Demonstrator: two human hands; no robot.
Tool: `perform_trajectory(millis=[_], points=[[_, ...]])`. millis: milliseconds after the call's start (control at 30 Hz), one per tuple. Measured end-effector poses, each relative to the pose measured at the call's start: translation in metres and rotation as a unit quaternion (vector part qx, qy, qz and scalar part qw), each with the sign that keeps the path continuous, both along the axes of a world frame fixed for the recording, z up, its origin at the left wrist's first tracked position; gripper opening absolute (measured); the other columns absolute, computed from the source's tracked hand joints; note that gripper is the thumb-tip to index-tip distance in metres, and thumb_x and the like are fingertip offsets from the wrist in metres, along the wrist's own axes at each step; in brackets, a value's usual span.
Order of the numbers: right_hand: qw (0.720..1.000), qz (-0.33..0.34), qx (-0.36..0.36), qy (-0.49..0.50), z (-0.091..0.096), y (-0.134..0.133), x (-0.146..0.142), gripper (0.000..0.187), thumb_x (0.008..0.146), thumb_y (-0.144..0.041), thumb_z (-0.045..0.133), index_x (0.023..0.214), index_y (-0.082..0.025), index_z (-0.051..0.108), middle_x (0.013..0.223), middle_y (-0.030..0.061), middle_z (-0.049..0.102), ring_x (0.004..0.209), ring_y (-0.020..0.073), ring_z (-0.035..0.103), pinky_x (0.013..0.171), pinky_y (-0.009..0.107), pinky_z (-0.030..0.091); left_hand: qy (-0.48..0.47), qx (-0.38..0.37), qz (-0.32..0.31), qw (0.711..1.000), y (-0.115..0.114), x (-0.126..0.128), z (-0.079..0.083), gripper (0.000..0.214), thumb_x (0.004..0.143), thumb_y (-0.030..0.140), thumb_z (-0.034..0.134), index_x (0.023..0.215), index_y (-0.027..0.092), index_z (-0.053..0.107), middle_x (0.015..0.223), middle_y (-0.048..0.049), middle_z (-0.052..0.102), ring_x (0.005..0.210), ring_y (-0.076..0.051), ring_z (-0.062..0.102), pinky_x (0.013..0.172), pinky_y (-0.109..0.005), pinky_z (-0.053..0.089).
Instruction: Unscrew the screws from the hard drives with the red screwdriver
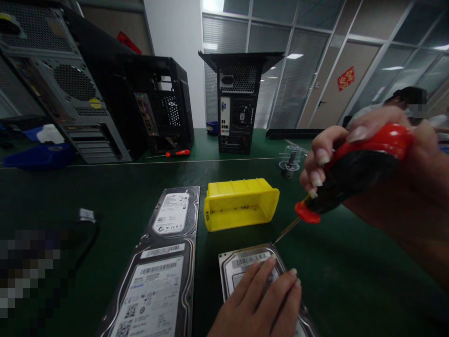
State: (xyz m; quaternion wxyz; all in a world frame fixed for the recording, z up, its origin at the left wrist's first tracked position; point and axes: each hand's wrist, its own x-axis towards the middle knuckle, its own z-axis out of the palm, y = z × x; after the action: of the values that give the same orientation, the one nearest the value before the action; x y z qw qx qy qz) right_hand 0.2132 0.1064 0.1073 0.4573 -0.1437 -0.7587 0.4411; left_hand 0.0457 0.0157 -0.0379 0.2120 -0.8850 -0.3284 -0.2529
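My right hand (324, 157) grips a screwdriver (361, 168) with a thick red-and-black handle, held at a slant. Its thin shaft reaches down to the far right corner of a hard drive (229, 260), where the tip appears to touch. Flat on that drive's labelled top lies my left hand (261, 299), fingers stretched out, covering much of the label. To the left, two more hard drives (175, 213) lie label up, one behind the other, the nearer drive (154, 290) closer to me. Just beyond the drive under my hand, a yellow bin (242, 206) rests on its side with several small screws inside.
Computer cases (235, 103) stand along the back of the green table (133, 175), the largest case (75, 89) at left. Another red-handled screwdriver (177, 153) lies before them. A clear spindle-like part (289, 161) stands at right. A cable (87, 241) lies left. A person (396, 103) is at far right.
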Motion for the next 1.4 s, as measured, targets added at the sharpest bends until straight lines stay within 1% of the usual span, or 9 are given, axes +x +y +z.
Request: perform_trajectory(millis=[200, 567, 700, 833, 1033, 1167, 1267, 1333, 1400], points=[[1.000, 0.002, -0.017, 0.010, 0.000, -0.001, 0.000, 0.021, 0.080, -0.045, 0.048, 0.086, -0.026, 0.051, 0.091, 0.0012, 0.050, 0.072, 0.0134, 0.057, 0.061, 0.032, 0.053, -0.006, 0.000, 0.002, 1.000, 0.000, 0.000, 0.000, 0.029, 0.095, 0.020, 0.035, 0.119, 0.018, 0.051, 0.122, 0.0028, 0.054, 0.113, -0.019, 0.049, 0.092, -0.029, 0.043], [1.000, 0.015, 0.018, 0.010, 0.002, 0.001, 0.002, 0.018, 0.081, -0.040, 0.051, 0.087, -0.023, 0.049, 0.089, 0.0006, 0.057, 0.072, 0.0122, 0.059, 0.060, 0.028, 0.053, -0.001, -0.001, 0.003, 1.000, -0.001, 0.000, 0.001, 0.030, 0.096, 0.020, 0.033, 0.119, 0.018, 0.051, 0.123, 0.0039, 0.054, 0.114, -0.018, 0.047, 0.093, -0.027, 0.042], [1.000, 0.023, 0.000, 0.011, 0.003, 0.000, 0.000, 0.018, 0.080, -0.040, 0.053, 0.087, -0.024, 0.048, 0.079, -0.0014, 0.059, 0.066, 0.0103, 0.058, 0.057, 0.026, 0.052, 0.000, 0.004, 0.005, 1.000, 0.000, 0.000, 0.001, 0.029, 0.096, 0.021, 0.035, 0.119, 0.018, 0.051, 0.122, 0.0040, 0.054, 0.114, -0.018, 0.048, 0.093, -0.028, 0.042], [0.998, 0.046, -0.018, 0.029, 0.000, 0.003, -0.004, 0.017, 0.079, -0.036, 0.055, 0.088, -0.024, 0.046, 0.068, -0.0031, 0.052, 0.060, 0.0088, 0.054, 0.052, 0.025, 0.048, -0.002, 0.002, 0.003, 1.000, 0.001, 0.001, 0.000, 0.029, 0.096, 0.022, 0.035, 0.120, 0.018, 0.051, 0.123, 0.0036, 0.054, 0.113, -0.019, 0.048, 0.093, -0.028, 0.043], [0.997, 0.042, -0.003, 0.066, -0.005, 0.012, -0.007, 0.001, 0.087, -0.028, 0.043, 0.087, -0.027, 0.043, 0.073, -0.0020, 0.049, 0.061, 0.0089, 0.050, 0.055, 0.025, 0.042, -0.030, 0.020, 0.003, 0.999, 0.002, 0.001, 0.002, 0.029, 0.096, 0.021, 0.033, 0.113, 0.019, 0.056, 0.117, 0.0058, 0.058, 0.108, -0.017, 0.053, 0.089, -0.027, 0.046], [0.998, 0.039, 0.009, 0.057, -0.005, 0.011, -0.006, 0.010, 0.085, -0.036, 0.044, 0.085, -0.026, 0.044, 0.071, -0.0015, 0.047, 0.059, 0.0097, 0.049, 0.052, 0.026, 0.042, -0.027, 0.021, 0.008, 0.999, 0.002, 0.003, 0.002, 0.029, 0.096, 0.021, 0.032, 0.114, 0.020, 0.055, 0.117, 0.0062, 0.058, 0.109, -0.017, 0.052, 0.090, -0.027, 0.045], [0.998, 0.037, 0.011, 0.049, -0.003, 0.006, -0.003, 0.022, 0.086, -0.044, 0.037, 0.085, -0.024, 0.045, 0.072, 0.0008, 0.047, 0.061, 0.0122, 0.050, 0.052, 0.030, 0.045, -0.014, 0.017, 0.010, 1.000, 0.000, 0.002, 0.002, 0.030, 0.096, 0.021, 0.031, 0.116, 0.020, 0.054, 0.119, 0.0062, 0.057, 0.111, -0.017, 0.051, 0.091, -0.027, 0.044], [0.998, 0.041, 0.003, 0.040, -0.001, 0.004, -0.001, 0.023, 0.087, -0.042, 0.033, 0.086, -0.023, 0.045, 0.074, 0.0020, 0.048, 0.063, 0.0136, 0.051, 0.054, 0.033, 0.046, -0.010, 0.014, 0.010, 1.000, 0.000, 0.001, 0.002, 0.030, 0.096, 0.021, 0.032, 0.116, 0.020, 0.053, 0.120, 0.0062, 0.056, 0.111, -0.017, 0.051, 0.091, -0.027, 0.044], [0.998, 0.048, -0.008, 0.033, 0.000, 0.003, 0.001, 0.018, 0.087, -0.037, 0.034, 0.089, -0.024, 0.046, 0.076, 0.0020, 0.048, 0.065, 0.0135, 0.052, 0.056, 0.033, 0.046, -0.007, 0.012, 0.011, 1.000, -0.001, 0.001, 0.001, 0.030, 0.096, 0.021, 0.032, 0.118, 0.020, 0.053, 0.121, 0.0059, 0.055, 0.112, -0.017, 0.050, 0.091, -0.027, 0.044]])
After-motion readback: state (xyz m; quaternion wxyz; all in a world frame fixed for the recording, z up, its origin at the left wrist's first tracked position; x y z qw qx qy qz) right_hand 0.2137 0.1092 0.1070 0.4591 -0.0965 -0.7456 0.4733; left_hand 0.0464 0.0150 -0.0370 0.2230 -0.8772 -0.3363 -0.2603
